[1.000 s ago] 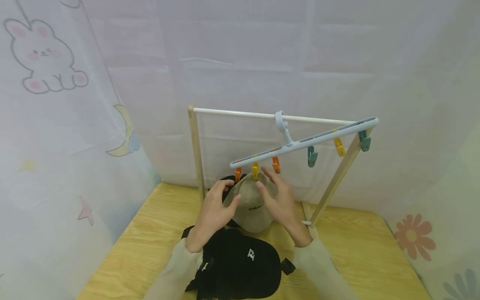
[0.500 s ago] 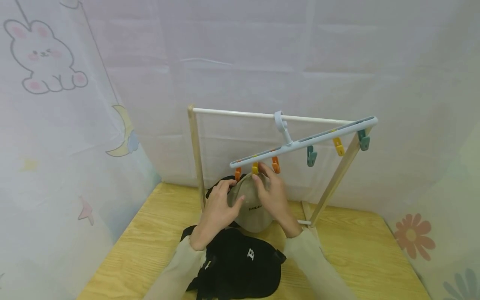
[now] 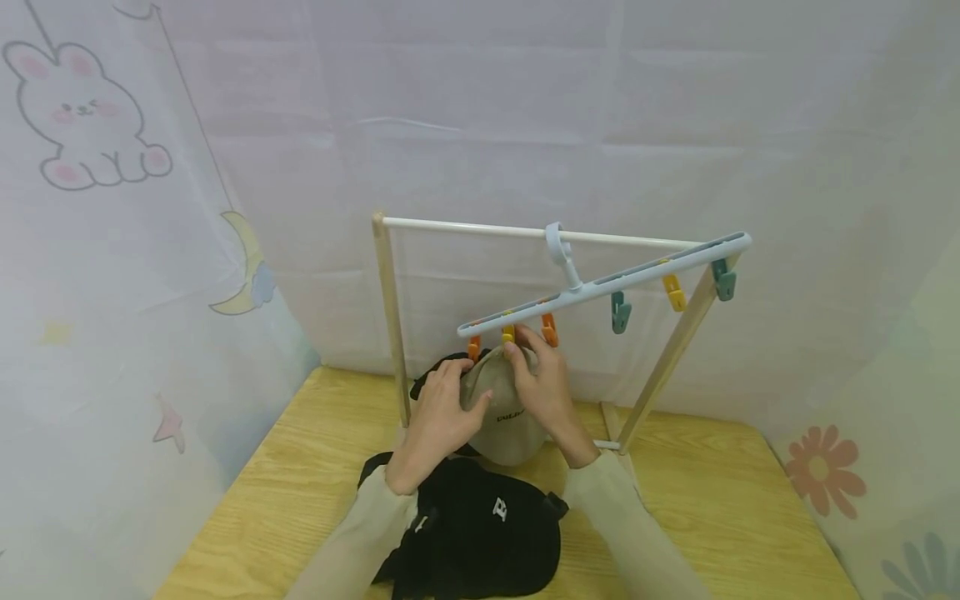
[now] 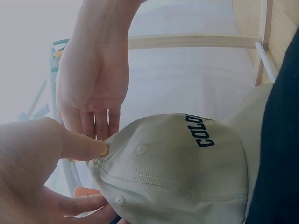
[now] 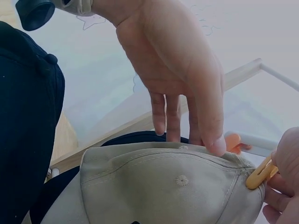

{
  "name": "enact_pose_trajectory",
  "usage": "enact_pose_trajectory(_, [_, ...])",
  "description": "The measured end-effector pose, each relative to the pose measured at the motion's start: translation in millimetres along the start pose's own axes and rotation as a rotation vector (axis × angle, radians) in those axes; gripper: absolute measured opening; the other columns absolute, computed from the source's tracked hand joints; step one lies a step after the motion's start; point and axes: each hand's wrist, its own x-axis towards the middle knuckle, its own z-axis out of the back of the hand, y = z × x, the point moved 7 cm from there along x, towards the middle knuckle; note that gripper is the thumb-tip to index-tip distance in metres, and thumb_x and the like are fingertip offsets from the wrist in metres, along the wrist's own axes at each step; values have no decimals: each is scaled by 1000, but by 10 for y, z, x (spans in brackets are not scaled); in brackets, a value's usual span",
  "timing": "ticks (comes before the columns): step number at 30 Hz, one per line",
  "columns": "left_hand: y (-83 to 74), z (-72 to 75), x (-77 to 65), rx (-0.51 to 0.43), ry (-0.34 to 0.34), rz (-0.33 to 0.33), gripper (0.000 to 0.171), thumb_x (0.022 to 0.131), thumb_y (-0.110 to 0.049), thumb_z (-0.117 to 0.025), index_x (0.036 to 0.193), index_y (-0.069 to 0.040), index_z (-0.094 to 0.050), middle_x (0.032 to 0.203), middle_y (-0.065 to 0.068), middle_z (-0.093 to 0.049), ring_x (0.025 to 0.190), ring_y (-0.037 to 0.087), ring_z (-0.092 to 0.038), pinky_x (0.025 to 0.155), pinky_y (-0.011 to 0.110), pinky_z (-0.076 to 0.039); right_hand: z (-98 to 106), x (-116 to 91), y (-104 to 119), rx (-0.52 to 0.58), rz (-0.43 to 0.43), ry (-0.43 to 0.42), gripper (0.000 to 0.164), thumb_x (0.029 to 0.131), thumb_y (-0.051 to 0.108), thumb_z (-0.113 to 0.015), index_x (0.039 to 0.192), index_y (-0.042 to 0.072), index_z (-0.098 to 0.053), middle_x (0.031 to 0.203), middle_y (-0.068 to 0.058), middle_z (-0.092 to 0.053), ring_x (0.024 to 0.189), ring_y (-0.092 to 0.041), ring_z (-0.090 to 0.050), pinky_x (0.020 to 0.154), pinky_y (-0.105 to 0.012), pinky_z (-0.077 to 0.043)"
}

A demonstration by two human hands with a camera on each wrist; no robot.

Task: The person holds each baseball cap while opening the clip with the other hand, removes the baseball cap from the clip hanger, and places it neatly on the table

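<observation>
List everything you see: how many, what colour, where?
Backdrop: one, pale with prints, behind
Table: one, yellow wooden, beneath
Rack: one, wood and white, on table
Clip hanger: one, pale blue, on rack
Orange clips: two, orange, hanger's left half
Yellow clips: two, yellow, one per half
Green clips: two, green, right half
Beige cap: one, beige, at left yellow clip
Dark cap: one, black, behind beige cap
Lettered cap: at least one, black, table front
Left hand: one, cream sleeve, at beige cap
Right hand: one, cream sleeve, at left yellow clip
</observation>
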Motion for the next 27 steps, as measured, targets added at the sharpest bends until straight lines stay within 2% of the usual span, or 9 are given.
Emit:
enact_pose_trajectory(10, [24, -59, 30, -55, -11, 47, 44, 99, -28, -75, 132, -2, -62, 123, 16, -69, 111, 37, -65, 96, 53, -51, -7, 23, -4, 13, -27, 16, 33, 107, 10, -66, 136, -6, -67, 122, -24, -76, 121, -44, -70, 105, -60, -55])
enact_pose_trajectory(14, [28, -109, 41, -105, 7, 69, 40, 100, -28, -74, 129, -4, -59, 116, 16, -71, 96, 29, -67, 83, 45, -54, -9, 28, -12, 15, -20, 16, 33, 107, 9, -65, 135, -8, -66, 122, -24, -76, 120, -44, -70, 103, -61, -56])
enact_pose_trajectory(19, [44, -169, 59, -174, 31, 81, 41, 102, -26, -72, 132, -3, -57, 110, 16, -71, 77, 19, -63, 66, 34, -51, -20, 40, -31, 14, -14, 8, 32, 107, 10, -65, 133, -8, -67, 121, -22, -77, 118, -43, -71, 103, -59, -56])
enact_pose_trajectory(23, [46, -210, 79, -231, 45, 54, 32, 105, -22, -68, 130, -2, -62, 95, 10, -71, 66, 13, -61, 57, 29, -48, -22, 45, -49, 17, -20, 9, 32, 107, 12, -66, 133, -7, -68, 120, -20, -77, 117, -41, -72, 104, -57, -56])
enact_pose_trajectory(27, [39, -229, 94, -292, 39, 26, 21, 108, -17, -62, 122, -3, -67, 83, 7, -68, 59, 10, -58, 53, 26, -46, -14, 49, -63, 36, -47, 12, 32, 107, 11, -65, 133, -6, -68, 120, -20, -77, 117, -40, -72, 104, -57, -56])
